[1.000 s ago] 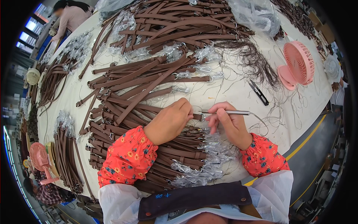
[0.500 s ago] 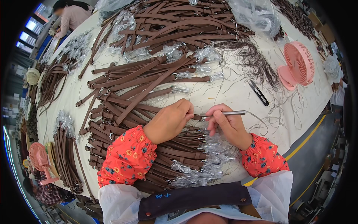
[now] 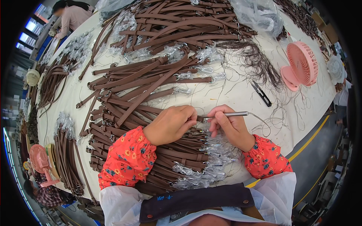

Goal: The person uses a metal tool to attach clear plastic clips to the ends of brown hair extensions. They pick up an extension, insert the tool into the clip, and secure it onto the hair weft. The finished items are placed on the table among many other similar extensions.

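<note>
The brown strap [image 3: 200,119] sits just left of the frame's middle, its end pinched between the two hands above a stack of like straps [image 3: 177,150] in the lower middle. The left hand [image 3: 171,124] has its grip closed tight on the strap end, fingers curled over it. The right hand [image 3: 228,126] has its grip closed narrow on a thin metal tool [image 3: 230,114], whose tip meets the strap end; the far end of the tool points toward the right of the frame. What the tip does to the strap is too small to tell, perhaps working at a loose thread. To do this well, the strap end should be held firm and steady close to the tool tip, the tool kept low and guided in short strokes away from the left fingers. Loose threads [image 3: 260,64] lie in a dark tangle at upper right on the pale tabletop [image 3: 211,96], near small black snips [image 3: 261,93] and a pink fan [image 3: 299,66]. Clear plastic wrappers [image 3: 211,158] cover the metal clasps of the stack below the hands. More straps fill the upper middle, and another person [image 3: 73,17] works at the upper left.
</note>
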`<state>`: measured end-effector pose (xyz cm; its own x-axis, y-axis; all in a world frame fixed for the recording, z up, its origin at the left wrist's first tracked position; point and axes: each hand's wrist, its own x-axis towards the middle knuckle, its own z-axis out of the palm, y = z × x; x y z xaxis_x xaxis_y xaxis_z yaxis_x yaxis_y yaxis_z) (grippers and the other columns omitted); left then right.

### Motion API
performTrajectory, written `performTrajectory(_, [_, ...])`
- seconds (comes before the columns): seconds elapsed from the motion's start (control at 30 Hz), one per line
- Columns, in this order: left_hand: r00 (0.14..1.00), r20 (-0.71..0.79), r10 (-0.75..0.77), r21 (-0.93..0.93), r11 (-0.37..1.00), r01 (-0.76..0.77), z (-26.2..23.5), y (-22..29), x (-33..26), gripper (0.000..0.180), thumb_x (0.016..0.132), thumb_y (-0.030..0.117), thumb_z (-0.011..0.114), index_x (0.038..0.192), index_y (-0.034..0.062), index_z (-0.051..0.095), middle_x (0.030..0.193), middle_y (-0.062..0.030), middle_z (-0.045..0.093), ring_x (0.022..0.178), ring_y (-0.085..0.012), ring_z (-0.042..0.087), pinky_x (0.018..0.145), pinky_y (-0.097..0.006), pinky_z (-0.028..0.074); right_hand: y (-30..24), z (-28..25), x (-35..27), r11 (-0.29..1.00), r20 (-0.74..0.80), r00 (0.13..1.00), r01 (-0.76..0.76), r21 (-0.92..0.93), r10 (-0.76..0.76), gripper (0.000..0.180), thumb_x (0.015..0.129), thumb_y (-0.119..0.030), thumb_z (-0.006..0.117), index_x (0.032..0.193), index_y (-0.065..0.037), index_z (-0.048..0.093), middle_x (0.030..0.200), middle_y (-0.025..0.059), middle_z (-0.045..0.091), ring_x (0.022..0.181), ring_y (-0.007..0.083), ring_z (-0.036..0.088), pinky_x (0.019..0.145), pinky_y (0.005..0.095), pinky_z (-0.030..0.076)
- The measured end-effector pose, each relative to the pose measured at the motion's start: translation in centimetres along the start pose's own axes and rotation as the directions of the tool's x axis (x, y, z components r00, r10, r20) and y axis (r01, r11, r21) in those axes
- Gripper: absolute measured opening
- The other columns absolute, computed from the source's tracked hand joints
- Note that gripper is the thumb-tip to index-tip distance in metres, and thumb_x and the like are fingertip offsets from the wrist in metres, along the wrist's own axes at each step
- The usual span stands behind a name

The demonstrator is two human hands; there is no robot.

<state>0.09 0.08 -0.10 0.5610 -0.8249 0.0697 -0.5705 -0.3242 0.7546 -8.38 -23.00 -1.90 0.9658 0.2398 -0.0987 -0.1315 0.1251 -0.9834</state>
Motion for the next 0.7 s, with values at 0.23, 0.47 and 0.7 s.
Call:
performTrajectory(0.23, [0.99,0.085,-0.11,-0.137,0.983,0.121,-0.9,0.1,-0.2,0.022,0.085,0.008,0.075,0.101,0.003,0.061,0.083,-0.0075,0.057,0.071,-0.0173,0.058,0.064,-0.031,0.047,0.0,0.0,-0.1,1.0,-0.032,0.999,0.025,0.018,-0.024,0.034,0.109,-0.031,0.044,0.116,0.0,0.056,0.081,0.0069,0.062,0.065,0.0109,0.062,0.061,0.0233,0.049])
performTrajectory(0.47, [0.998,-0.042,-0.053,0.03,0.998,0.054,0.3,0.3,-0.3,0.021,0.085,0.004,0.072,0.101,0.0036,0.058,0.104,-0.0132,0.051,0.081,-0.0333,0.061,0.07,-0.043,0.05,-0.1,0.0,-0.1,0.999,-0.059,0.997,0.044,0.027,-0.042,0.035,0.109,-0.032,0.044,0.116,0.0,0.056,0.081,0.0075,0.063,0.064,0.0113,0.062,0.061,0.0233,0.049])
performTrajectory(0.7, [0.998,-0.064,-0.005,0.175,0.984,0.016,0.5,0.4,-0.2,0.016,0.086,0.004,0.069,0.096,0.0038,0.057,0.095,-0.0128,0.053,0.082,-0.0354,0.058,0.07,-0.043,0.048,-0.2,-0.2,-0.1,1.0,-0.003,1.0,0.016,-0.014,-0.016,0.033,0.11,-0.028,0.041,0.115,0.001,0.055,0.081,0.0101,0.065,0.066,0.0141,0.064,0.069,0.0286,0.053])
